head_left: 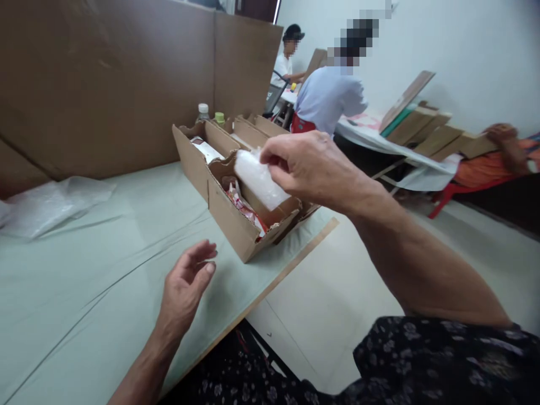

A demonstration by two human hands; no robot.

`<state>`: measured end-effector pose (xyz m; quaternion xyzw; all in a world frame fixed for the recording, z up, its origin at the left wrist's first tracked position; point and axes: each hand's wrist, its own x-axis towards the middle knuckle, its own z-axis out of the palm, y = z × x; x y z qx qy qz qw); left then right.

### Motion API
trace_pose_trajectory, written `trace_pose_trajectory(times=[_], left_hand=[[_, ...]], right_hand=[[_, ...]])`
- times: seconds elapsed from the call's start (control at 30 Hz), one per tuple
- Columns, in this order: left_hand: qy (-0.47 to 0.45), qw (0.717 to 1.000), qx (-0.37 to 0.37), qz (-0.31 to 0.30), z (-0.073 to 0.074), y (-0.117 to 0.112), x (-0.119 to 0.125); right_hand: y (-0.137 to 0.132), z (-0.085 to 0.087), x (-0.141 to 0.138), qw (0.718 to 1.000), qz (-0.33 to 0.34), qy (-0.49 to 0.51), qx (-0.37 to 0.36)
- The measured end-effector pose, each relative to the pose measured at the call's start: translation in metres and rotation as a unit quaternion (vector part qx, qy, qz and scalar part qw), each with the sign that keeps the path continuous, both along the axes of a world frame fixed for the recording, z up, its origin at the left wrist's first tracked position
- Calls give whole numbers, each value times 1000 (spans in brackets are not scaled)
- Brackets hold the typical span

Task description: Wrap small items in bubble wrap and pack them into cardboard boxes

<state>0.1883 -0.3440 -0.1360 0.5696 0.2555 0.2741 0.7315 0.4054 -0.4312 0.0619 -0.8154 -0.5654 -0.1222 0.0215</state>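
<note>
My right hand [297, 169] pinches the top edge of a whitish, see-through plastic packet [259, 180]. The packet hangs over a divided cardboard box [230, 225], its lower end in front of the near compartments. In the nearest compartment lie red and white printed wrappers [248, 211]. Behind them, another compartment holds a white packet with a dark label [206, 149]. My left hand [185, 284] hovers over the table in front of the box, fingers slightly curled and apart, with nothing in it.
A tall cardboard panel [126, 84] stands behind the pale green table cover [105, 275]. Clear plastic bags [59, 202] lie at left. Capped bottles [203, 111] stand behind the box. Across the aisle, people [329, 95] sit at another table. The table's edge [274, 284] runs diagonally nearby.
</note>
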Motion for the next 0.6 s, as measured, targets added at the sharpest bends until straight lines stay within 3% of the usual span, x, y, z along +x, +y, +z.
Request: trace_pose_trajectory(times=[0.07, 0.13, 0.2, 0.23, 0.27, 0.33, 0.4, 0.43, 0.5, 0.6], left_hand=[[-71, 997, -36, 18, 26, -6, 6], [-111, 990, -86, 23, 44, -14, 11], [-113, 985, -128, 42, 52, -18, 12], [-106, 982, -144, 60, 51, -18, 9], [-95, 980, -157, 81, 49, -16, 4], [-66, 974, -179, 122, 39, -10, -8], [-32, 968, -200, 146, 28, -4, -19], [-15, 967, -207, 148, 23, -2, -23], [13, 967, -213, 137, 16, -1, -26], [39, 974, -193, 114, 13, -4, -23]], right_hand=[[-6, 3, -22, 989, 111, 91, 39], [-4, -3, -37, 954, 236, 180, 33], [1, -11, -30, 921, 307, 235, 44], [4, -14, -17, 918, 307, 244, 63], [5, -16, 2, 925, 281, 240, 86], [5, -18, 48, 959, 167, 203, 102], [3, -24, 92, 988, 19, 155, 6], [2, -29, 108, 988, -41, 137, -65], [1, -45, 124, 974, -111, 118, -160], [5, -69, 122, 969, -133, 112, -175]])
